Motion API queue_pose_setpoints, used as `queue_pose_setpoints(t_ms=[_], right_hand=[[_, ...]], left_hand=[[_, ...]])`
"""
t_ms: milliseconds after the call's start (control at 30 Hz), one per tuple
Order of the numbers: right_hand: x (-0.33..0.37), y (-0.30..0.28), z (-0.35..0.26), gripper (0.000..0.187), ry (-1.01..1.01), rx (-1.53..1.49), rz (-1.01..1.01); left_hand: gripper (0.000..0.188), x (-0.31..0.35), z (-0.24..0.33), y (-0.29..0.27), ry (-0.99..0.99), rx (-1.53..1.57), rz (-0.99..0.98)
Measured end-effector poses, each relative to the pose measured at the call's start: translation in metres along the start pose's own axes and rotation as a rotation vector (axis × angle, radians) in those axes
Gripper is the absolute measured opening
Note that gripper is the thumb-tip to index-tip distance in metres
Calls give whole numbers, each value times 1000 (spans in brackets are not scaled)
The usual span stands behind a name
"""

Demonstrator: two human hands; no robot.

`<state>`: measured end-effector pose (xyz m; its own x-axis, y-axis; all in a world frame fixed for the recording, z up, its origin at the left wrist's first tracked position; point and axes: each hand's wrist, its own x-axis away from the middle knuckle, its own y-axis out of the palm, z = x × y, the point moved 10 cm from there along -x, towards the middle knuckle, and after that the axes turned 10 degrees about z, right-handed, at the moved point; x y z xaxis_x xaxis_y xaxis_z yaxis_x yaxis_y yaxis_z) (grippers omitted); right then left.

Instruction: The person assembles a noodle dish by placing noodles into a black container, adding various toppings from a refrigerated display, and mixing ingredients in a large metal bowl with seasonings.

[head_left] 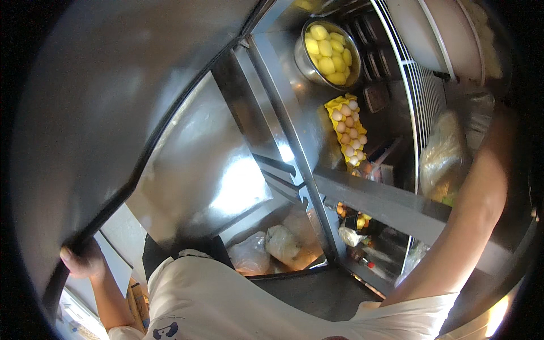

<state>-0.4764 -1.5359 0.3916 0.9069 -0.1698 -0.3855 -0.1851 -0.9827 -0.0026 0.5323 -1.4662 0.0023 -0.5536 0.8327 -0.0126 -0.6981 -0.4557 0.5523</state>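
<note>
At the lower left, my left hand [85, 262] is closed round the dark edge of a large steel fridge door [113, 107], thumb showing on the near side. My right arm [479, 198] stretches up along the right into the steel fridge. Its hand is lost in the dark rim of the picture, so its fingers do not show. Close to that forearm, a clear plastic bag [445, 156] with pale contents lies on a white wire shelf [416, 90]. White tubs [447, 34] stand farther up on that shelf.
A steel bowl of peeled potatoes [327, 54] and a yellow tray of eggs [347, 129] stand inside the fridge. A steel crossbar [379, 198] runs below them. Lower down are bagged goods [282, 243] and a small bottle with a red cap [365, 262].
</note>
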Motion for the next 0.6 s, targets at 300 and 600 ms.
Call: queue_pose_setpoints(t_ms=[300, 600], right_hand=[[109, -94, -66, 41, 200, -352, 160], [286, -227, -87, 43, 238, -676, 361]], left_hand=[[20, 7, 11, 70, 407, -421, -44], [48, 3, 1, 108, 314, -423, -161]])
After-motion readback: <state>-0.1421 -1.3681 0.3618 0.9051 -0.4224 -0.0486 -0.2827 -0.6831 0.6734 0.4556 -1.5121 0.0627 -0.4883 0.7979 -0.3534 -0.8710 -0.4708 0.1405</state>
